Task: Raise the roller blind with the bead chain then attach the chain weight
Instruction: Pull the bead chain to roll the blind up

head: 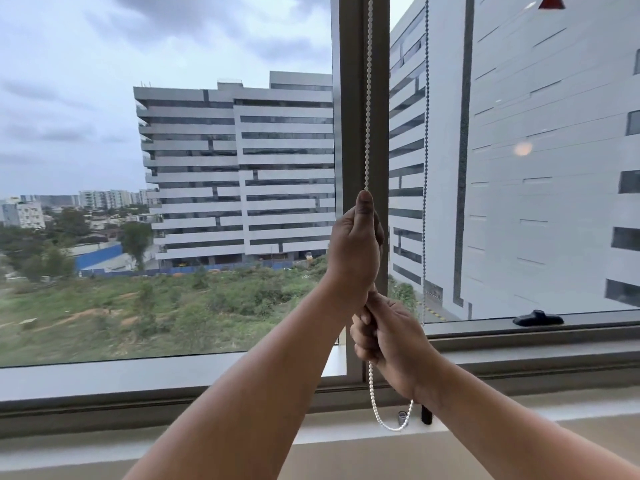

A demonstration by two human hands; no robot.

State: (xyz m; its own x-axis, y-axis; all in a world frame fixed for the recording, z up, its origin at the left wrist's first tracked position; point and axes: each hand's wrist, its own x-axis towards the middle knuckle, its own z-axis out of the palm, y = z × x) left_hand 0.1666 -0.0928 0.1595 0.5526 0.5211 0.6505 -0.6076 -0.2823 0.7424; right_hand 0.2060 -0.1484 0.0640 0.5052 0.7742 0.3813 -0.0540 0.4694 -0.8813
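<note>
The left hand (355, 244) is closed in a fist round the bead chain (367, 98), thumb uppermost, in front of the window mullion (353, 98). Directly below it, and touching its wrist, the right hand (384, 336) is likewise closed on the same strand. Below the right hand the chain falls in a slack loop (389, 422) that ends just above the window sill (173, 441).

No blind fabric is seen in the frame, so it is judged to be largely raised already. The chain weight cannot be identified with certainty; a small metallic cylinder (402, 416) and a dark upright piece (426, 414) stand on the sill near the loop, toward the sill's right half.

Risks noted: a slip of the small, smooth, rounded beads through either fist, caused by a loosened grip during a change of hands. Jamming at the unseen clutch overhead is possible if the strand is pulled out of vertical. The slack loop could knock the sill items.

The beads are white and glossy, apparently plastic. A second, grey chain (426, 133) hangs to the right, against the glass. The mullion is matt grey-brown metal.
</note>
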